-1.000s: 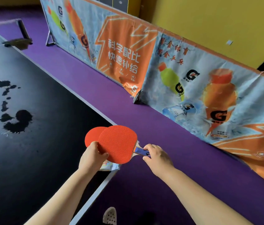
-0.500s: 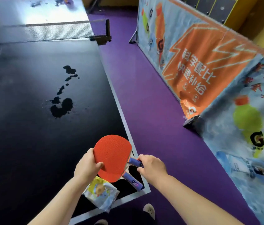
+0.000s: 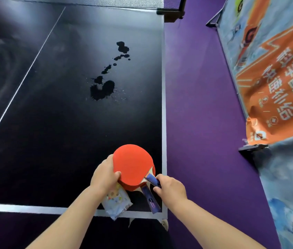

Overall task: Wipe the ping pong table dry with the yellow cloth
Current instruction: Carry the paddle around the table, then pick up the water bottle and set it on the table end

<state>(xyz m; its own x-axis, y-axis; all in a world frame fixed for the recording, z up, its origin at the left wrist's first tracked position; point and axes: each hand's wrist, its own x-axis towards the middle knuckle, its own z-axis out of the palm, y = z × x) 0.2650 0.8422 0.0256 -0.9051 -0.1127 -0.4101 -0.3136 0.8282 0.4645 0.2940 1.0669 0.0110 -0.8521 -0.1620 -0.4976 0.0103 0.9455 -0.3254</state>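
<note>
Where our left hand (image 3: 104,178) curls over the rim of the red paddle (image 3: 133,164) and our right hand (image 3: 171,190) pinches its blue handle, a second paddle (image 3: 151,202) lies mostly hidden beneath, only its handle showing. A printed packet (image 3: 117,205) sits half under our left wrist, contents unseen. The ping pong table (image 3: 52,141) runs lengthwise away from us to the net (image 3: 106,1), cut off at left; dark puddles (image 3: 102,90) lie on it near its right edge.

On your table (image 3: 34,150), spilled water (image 3: 102,90) lies near the right edge, between the far net (image 3: 106,1) and the paddles (image 3: 133,168) at the near right corner. A packet (image 3: 118,205) lies below your left hand (image 3: 104,177), left of the handles (image 3: 151,202). A barrier (image 3: 277,87) stands on the floor (image 3: 196,123) to the right.
</note>
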